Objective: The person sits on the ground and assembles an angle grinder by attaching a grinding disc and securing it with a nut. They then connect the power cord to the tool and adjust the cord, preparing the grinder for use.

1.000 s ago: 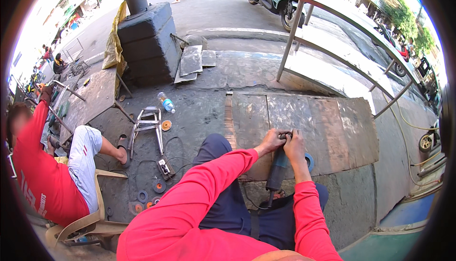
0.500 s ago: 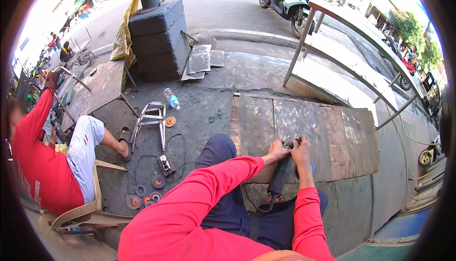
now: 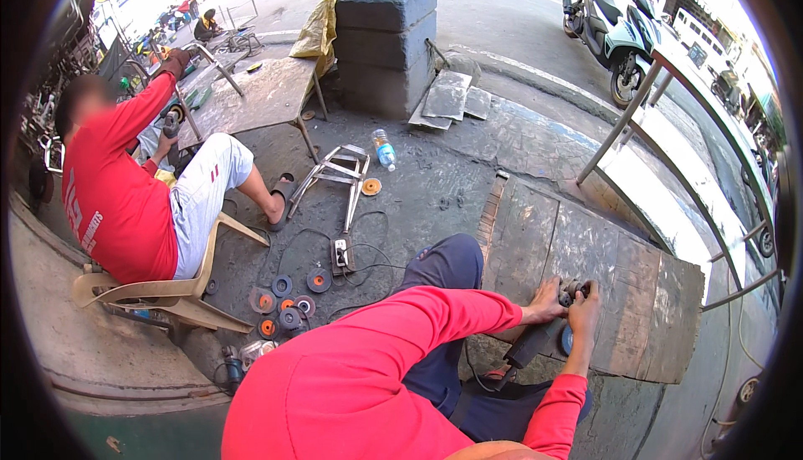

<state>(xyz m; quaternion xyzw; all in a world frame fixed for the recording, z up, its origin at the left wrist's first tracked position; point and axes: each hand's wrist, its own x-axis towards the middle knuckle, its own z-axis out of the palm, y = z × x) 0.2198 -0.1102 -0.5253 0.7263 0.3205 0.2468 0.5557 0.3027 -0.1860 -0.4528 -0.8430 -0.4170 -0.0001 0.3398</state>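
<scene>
A dark angle grinder lies across my lap, its head pointing away from me and its cord end near my legs. My left hand is closed round the left side of the grinder's metal head. From the right, my right hand grips the same head with bent fingers. Under its palm a blue disc shows in part; I cannot tell whether it is fixed to the grinder. Beneath my hands lies a worn wooden board.
Several grinding discs lie left of my knee near an outlet box with cords. Beyond are a metal frame and a water bottle. A co-worker in red sits at left. A metal rack stands at right.
My view has swung left, so the scene sits further right and more of the co-worker shows. Both my hands stay on the grinder's head.
</scene>
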